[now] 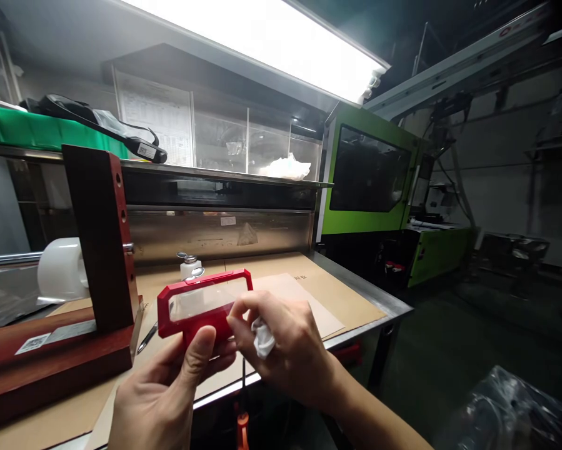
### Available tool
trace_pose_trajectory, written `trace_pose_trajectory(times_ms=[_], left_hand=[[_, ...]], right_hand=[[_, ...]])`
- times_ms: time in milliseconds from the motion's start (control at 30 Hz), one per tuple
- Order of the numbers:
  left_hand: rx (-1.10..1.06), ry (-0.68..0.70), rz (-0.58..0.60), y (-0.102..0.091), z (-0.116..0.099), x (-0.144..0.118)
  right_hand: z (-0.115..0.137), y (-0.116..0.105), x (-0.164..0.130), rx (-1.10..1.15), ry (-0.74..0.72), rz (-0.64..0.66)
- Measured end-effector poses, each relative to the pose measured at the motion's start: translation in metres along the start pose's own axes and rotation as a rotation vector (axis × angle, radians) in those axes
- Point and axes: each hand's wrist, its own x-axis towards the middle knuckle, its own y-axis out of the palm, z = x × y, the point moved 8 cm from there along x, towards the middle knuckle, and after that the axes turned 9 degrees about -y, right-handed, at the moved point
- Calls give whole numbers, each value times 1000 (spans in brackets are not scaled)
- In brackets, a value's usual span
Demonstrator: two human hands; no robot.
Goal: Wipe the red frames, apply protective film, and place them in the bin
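My left hand (pixel 168 390) holds a red plastic frame (pixel 200 300) with a clear window, gripped at its lower edge between thumb and fingers, above the front of the workbench. My right hand (pixel 285 347) touches the frame's right lower side and has a small white cloth wad (pixel 263 337) tucked in its fingers. Behind the frame stands a small white dispenser bottle with a metal top (pixel 187 264).
A dark red wooden stand (pixel 100 250) with a white film roll (pixel 61 269) sits at the left of the cardboard-covered bench (pixel 327 290). A metal tool (pixel 148 337) lies beside the stand. A green machine (pixel 369 181) stands to the right; the floor drops off past the bench edge.
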Motion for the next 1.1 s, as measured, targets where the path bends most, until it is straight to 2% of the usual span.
trace_pose_trajectory(times_ms=[67,300,500,567,633,733,833,933,1100], left_hand=[[-55,-31,70,3,4,2],[-159,-41,184,8,0,5],[-176,-100,62,1,-1,10],[-186,-94,50,1,-6,12],[-226,-93,37,-2,-11,14],[-309,-136,-2,-11,-20,19],[-390,-158,21,-17,-32,26],[-451,-168,74,-12,-45,26],[-412,-173,2,-2,-57,7]], right_hand=[[4,5,-1,-17,-38,19],[17,17,-2,-131,-139,37],[19,21,-2,-198,-183,20],[17,18,1,-98,-159,9],[8,9,6,81,-71,-56],[-19,-1,15,341,187,-177],[-42,4,27,595,383,-222],[-47,19,45,876,445,-222],[-37,35,67,1120,486,-165]])
